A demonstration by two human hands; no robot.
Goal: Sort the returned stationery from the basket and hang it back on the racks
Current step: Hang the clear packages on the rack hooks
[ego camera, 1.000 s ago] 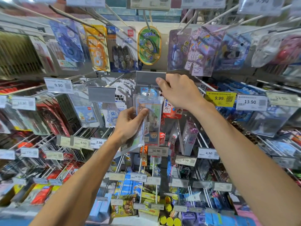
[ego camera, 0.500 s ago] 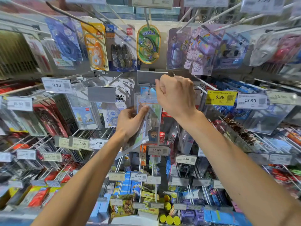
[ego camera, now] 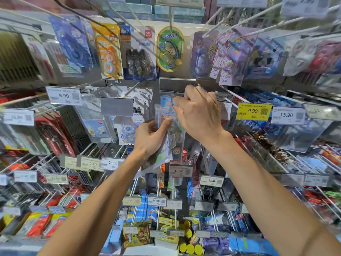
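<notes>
A clear plastic stationery packet (ego camera: 164, 113) with a coloured card inside hangs upright in front of the middle rack, just below a blank grey tag holder (ego camera: 176, 84). My left hand (ego camera: 150, 139) grips its lower left side, thumb pressed on the front. My right hand (ego camera: 200, 115) comes from the right and pinches the packet's top edge with its fingertips. The hook tip and the packet's hang hole are hidden behind my right fingers. The basket is out of view.
Long metal hooks (ego camera: 217, 24) with hanging packets stick out toward me above and on both sides. Price tags stand on the hook ends: a yellow 9.99 tag (ego camera: 253, 111), a 16.90 tag (ego camera: 180, 170), a 9.90 tag (ego camera: 63, 95). Lower shelves hold boxed goods.
My right hand has come down from the grey tag holder onto the packet's top edge. My left hand has kept its grip on the packet and barely moved.
</notes>
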